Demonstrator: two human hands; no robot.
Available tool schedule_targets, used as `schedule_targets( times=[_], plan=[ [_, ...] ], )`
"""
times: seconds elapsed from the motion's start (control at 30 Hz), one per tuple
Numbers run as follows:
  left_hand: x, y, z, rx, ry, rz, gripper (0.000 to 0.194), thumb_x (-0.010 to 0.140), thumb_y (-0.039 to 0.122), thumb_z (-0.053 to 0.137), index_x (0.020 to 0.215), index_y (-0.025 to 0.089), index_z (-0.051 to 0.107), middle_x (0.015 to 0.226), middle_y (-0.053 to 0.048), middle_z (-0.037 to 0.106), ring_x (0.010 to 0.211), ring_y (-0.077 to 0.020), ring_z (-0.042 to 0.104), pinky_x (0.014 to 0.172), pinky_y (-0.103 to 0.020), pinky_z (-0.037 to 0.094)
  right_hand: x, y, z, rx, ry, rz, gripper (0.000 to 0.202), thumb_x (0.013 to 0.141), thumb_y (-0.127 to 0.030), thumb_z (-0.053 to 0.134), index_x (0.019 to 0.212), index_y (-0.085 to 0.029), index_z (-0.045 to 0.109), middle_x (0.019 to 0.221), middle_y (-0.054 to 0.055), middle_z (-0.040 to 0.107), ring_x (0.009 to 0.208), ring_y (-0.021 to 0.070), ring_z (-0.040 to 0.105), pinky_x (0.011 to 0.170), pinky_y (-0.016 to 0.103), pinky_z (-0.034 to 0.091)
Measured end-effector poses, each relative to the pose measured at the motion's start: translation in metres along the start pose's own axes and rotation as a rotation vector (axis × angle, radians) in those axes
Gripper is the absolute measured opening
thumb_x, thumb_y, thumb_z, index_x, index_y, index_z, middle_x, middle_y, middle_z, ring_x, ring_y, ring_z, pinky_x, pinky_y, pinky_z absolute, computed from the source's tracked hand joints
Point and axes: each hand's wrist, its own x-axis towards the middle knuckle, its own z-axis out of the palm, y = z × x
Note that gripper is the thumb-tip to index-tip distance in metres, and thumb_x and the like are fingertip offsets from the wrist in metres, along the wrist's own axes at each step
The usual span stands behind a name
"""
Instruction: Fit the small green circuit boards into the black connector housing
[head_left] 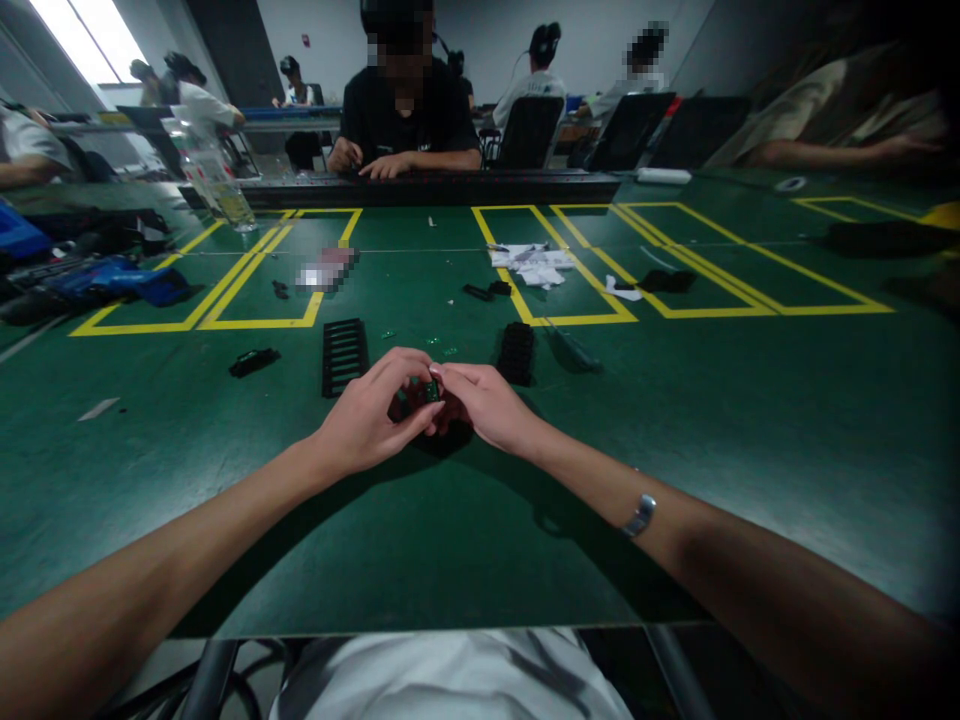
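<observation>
My left hand (375,410) curls its fingers and thumb round a small green circuit board (433,390) above the table. On the board's other side, my right hand (487,405) pinches at its upper edge, the fingertips of both hands close together. Beyond my left hand lies a black slotted tray (343,357). A second black slotted piece (517,353) is just past my right hand. Small green pieces (433,341) are scattered on the table between the two.
The green table (465,540) has yellow tape rectangles. Farther off are white crumpled paper (532,263), a plastic bottle (232,195), a blue tool (112,283) and a black part (253,362). A person in black (405,110) sits opposite, behind a dark rail (525,187).
</observation>
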Motion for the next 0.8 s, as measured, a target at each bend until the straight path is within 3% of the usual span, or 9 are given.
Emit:
schedule_targets(
  times=[0.8],
  plan=[
    [0.0005,-0.0036,0.0026,-0.077,0.000,-0.028,0.022,0.093,0.025,0.064,0.112,0.018,0.055,0.123,-0.012,0.059,0.104,-0.0190,0.061,0.083,-0.032,0.056,0.0004,-0.0012,0.0008,-0.007,0.019,0.035,0.030,0.094,-0.046,0.061,0.087,-0.017,0.062,0.064,0.002,0.068,0.057,0.0155,0.069,0.051,0.024,0.053]
  ],
)
